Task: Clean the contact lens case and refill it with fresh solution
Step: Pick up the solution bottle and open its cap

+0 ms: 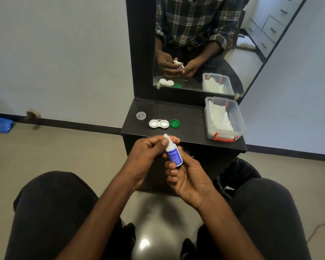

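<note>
A: What are the hands doing?

B: At frame centre the right hand (188, 177) grasps the solution bottle (174, 155) by its body; the left hand (148, 156) pinches its nozzle end, probably working the top, though fingers hide it.

A: And the case?

B: Just above, on the black shelf (191, 117), the lens case (159, 123) lies uncapped, a green cap (174, 123) beside it, a clear cap (141, 115) to its left. Wells look dry, so refilling and capping remain.

A: Anything else?

B: A tissue box (224, 119), right.
</note>
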